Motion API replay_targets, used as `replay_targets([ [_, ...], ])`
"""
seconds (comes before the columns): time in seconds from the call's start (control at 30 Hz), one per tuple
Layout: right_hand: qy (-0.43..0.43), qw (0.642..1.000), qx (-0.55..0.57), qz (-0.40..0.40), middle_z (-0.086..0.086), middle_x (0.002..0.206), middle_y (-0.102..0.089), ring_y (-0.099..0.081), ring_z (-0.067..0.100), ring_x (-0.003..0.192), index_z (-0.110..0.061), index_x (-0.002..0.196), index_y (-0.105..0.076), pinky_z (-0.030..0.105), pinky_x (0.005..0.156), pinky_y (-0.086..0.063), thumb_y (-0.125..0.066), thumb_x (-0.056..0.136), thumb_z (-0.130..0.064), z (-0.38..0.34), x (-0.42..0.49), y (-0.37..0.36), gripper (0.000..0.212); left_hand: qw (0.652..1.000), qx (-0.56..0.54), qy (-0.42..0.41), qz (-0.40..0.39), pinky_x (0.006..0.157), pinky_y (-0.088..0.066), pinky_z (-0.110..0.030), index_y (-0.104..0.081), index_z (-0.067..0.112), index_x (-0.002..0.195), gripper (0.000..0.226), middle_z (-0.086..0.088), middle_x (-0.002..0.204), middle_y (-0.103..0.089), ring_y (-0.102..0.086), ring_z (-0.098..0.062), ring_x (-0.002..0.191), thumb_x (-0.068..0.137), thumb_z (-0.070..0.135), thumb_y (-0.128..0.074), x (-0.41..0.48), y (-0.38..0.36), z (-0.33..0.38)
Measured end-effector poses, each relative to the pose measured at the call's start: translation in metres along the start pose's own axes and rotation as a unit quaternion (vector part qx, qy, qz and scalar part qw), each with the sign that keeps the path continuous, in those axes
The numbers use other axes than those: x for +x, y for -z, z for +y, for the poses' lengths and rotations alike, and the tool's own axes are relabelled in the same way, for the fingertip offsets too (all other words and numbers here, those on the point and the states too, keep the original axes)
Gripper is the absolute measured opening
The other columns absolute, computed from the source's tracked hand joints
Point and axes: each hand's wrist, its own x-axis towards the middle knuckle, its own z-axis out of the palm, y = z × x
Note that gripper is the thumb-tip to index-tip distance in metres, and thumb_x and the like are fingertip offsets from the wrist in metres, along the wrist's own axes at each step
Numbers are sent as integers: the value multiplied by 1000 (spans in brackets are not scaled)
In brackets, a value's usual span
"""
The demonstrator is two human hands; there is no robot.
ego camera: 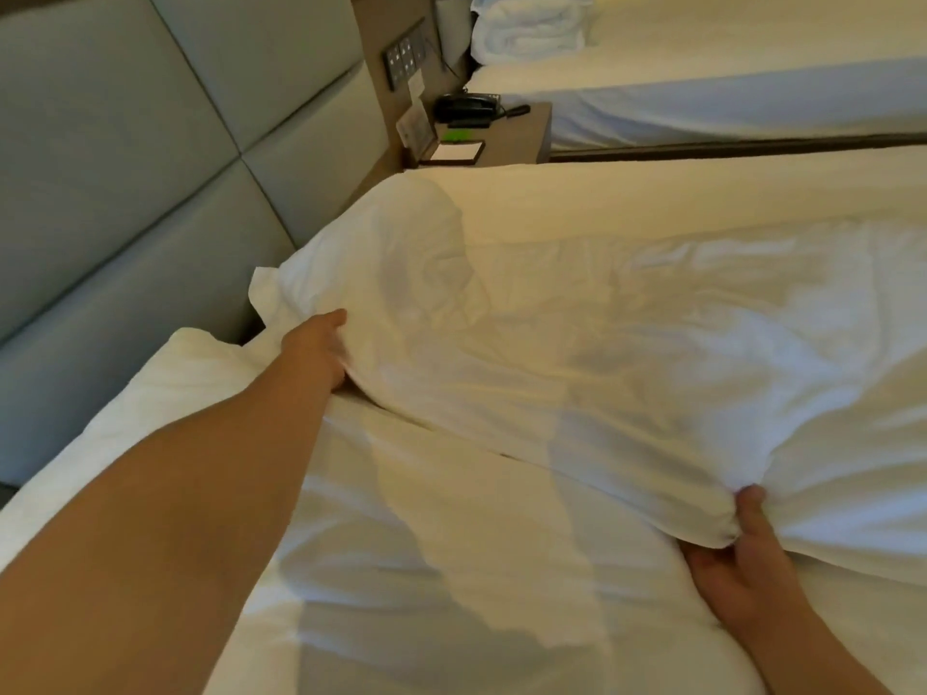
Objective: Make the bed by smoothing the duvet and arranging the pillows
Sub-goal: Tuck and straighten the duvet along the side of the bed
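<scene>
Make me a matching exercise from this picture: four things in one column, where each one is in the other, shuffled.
1. left hand
2. right hand
3. telephone
4. rolled white bedding

A. on the nightstand
B. on the far bed
C. gripping the pillow's near corner
D. gripping the pillow's end by the headboard

Pairs: 1-D, 2-C, 3-A, 4-B

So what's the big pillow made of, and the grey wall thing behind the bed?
The pillow looks like soft white woven cloth, probably cotton, matte: it wrinkles and bunches where the right hand grips it. The headboard looks like padded grey panels, maybe faux leather or smooth fabric: seams cross it and it has a faint sheen.
</scene>
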Motion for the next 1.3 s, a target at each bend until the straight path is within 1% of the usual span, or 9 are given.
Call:
replay_targets([
  [0.13, 7, 1000, -13, 26, 4, 120, -76, -79, 21, 90, -28, 108, -81, 50, 56, -63, -51, 102, -53, -1, -4, -9, 39, 989, -129, -58, -49, 93, -52, -67, -52, 19, 144, 61, -11, 127, -67, -67, -37, 104, 89, 18, -78, -60, 11, 28],
  [0.23, 10, 999, -24, 43, 4, 105, -80, -79, 28, 77, -32, 129, -65, 58, 49, -60, -42, 103, -61, 1, -17, -32, 45, 958, -218, -95, -161, 90, -57, -59, -62, 19, 135, 37, -10, 127, -72, -71, -31, 113, 99, 17, -67, -99, 59, 19],
  [0.47, 3, 998, 39, 45, 16, 131, -71, -65, 43, 121, -25, 141, -62, 62, 105, -47, -63, 82, -69, 27, -68, -94, 74, 978, -175, -18, -110, 78, -63, -38, -63, 18, 136, 41, -7, 128, -72, -71, -24, 113, 97, 6, -65, -80, 99, -32],
  [0.57, -25, 999, -3, 22, 17, 117, -76, -75, 36, 103, -15, 134, -62, 53, 81, -62, -57, 100, -50, 56, -82, -130, 49, 981, -146, -1, -126, 85, -61, -45, -68, 18, 128, 39, -9, 127, -73, -73, -26, 110, 91, 9, -73, -72, 92, -18],
  [0.7, -18, 995, -40, 87, 11, 137, -66, -64, 33, 117, -19, 145, -55, 49, 63, -61, -54, 105, -34, 9, -43, -178, 42, 983, -132, 43, -119, 92, -54, -54, -64, 21, 127, 40, -7, 119, -72, -67, -33, 113, 91, 36, -75, -70, 77, 25],
  [0.9, 137, 985, -99, 29, 1, 127, -74, -71, 26, 115, -27, 134, -60, 58, 82, -59, -73, 85, -31, -65, -25, -229, 51, 970, -223, -31, -95, 94, -55, -61, -58, 21, 137, 39, -9, 129, -70, -68, -34, 115, 99, 25, -66, -20, 62, 59],
  [1.03, 6, 973, -207, 102, 10, 137, -63, -62, 33, 98, -25, 125, -58, 51, 58, -60, -56, 101, -25, -9, -35, -158, 24, 983, -182, 9, -29, 91, -53, -67, -54, 20, 143, 45, -10, 131, -68, -71, -32, 108, 99, 15, -63, 11, 101, 13],
  [1.17, 6, 963, -171, 207, 19, 145, -54, -57, 44, 113, -15, 147, -47, 57, 58, -57, -53, 104, -10, 32, -38, -102, 44, 987, -155, 32, -16, 92, -56, -59, -60, 18, 137, 38, -8, 125, -70, -69, -31, 109, 100, 10, -60, 12, 106, 26],
  [1.3, -48, 961, -168, 213, 24, 114, -72, -73, 37, 88, 0, 130, -57, 43, 47, -61, -44, 103, -6, 38, -79, -132, 30, 992, -122, -23, 38, 85, -57, -61, -52, 23, 141, 60, -7, 121, -64, -66, -35, 102, 88, 3, -71, -1, 109, 43],
])
